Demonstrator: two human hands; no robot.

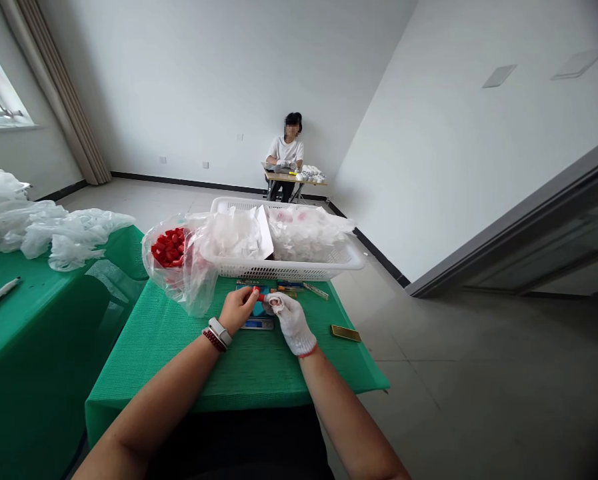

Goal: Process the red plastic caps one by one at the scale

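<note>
The bare left hand (236,310) pinches a small red plastic cap (259,298) above the green-covered desk (299,377), while the white knit-gloved right hand (291,321) presses its bunched fingertips against it.

A co-worker (286,150) sits at a far table (293,179); crumpled plastic (43,230) heaps on green cloth (29,300).

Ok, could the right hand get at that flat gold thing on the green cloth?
Probably yes. The gloved right hand lies close to the flat gold object, with only green tablecloth between them. It is busy with the left hand on a small red item, though.
</note>
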